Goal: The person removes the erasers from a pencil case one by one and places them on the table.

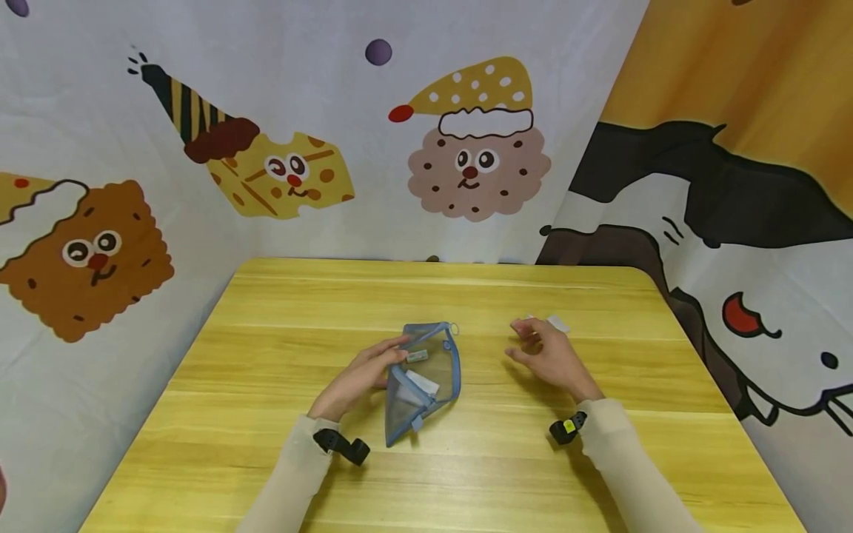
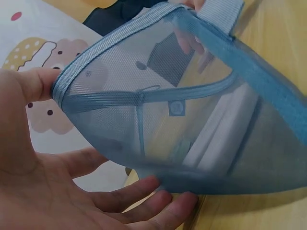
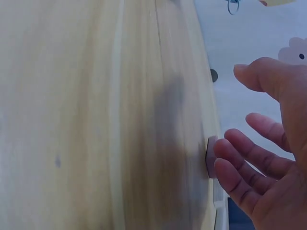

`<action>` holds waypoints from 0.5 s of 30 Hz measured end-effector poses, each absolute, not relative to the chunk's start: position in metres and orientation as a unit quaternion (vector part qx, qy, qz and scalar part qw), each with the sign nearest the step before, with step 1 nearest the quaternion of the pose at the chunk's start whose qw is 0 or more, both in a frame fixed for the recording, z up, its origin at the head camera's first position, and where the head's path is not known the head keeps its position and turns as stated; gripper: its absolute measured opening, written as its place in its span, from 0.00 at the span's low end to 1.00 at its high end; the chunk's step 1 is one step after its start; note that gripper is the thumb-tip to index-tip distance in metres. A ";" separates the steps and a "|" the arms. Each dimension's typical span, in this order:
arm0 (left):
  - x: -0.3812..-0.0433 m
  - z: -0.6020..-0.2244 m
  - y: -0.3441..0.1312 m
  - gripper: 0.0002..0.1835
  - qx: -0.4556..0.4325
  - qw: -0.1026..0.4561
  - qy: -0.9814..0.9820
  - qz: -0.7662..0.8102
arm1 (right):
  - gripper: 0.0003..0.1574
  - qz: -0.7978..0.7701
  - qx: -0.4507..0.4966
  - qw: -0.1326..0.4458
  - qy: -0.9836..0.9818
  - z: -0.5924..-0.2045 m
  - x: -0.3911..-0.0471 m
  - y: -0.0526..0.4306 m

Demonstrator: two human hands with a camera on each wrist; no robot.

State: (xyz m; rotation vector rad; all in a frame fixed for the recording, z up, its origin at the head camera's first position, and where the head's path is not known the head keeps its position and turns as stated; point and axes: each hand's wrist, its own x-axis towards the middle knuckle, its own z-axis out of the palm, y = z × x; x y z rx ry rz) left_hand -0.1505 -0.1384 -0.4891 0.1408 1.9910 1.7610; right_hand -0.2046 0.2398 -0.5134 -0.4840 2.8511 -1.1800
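Though see-through, pouch (image 1: pixel 440 370) in fingers (image 2: pixel 127 196) (left)

We see head view bright, soft shadows and pale sheen on table (image 1: pixel 266 311). Wrist views dimmer, softer; we note blurry shadow in right one.

We worked in a screened-off tabletop corner, its building unclear, where white cartoon-printed fabric hangings (image 1: pixel 373 178) enclosed a rounded-cornered yellow wood-grain table (image 1: pixel 506 474).
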 end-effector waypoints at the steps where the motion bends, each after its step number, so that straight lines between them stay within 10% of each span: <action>1: -0.151 -0.489 -0.139 0.33 0.051 0.239 0.727 0.642 | 0.35 -0.379 -0.156 0.011 0.912 -0.514 -0.204 0.238; 15: -0.153 -0.489 -0.141 0.32 0.037 0.254 0.693 0.673 | 0.31 -0.396 -0.185 0.037 0.898 -0.509 -0.197 0.216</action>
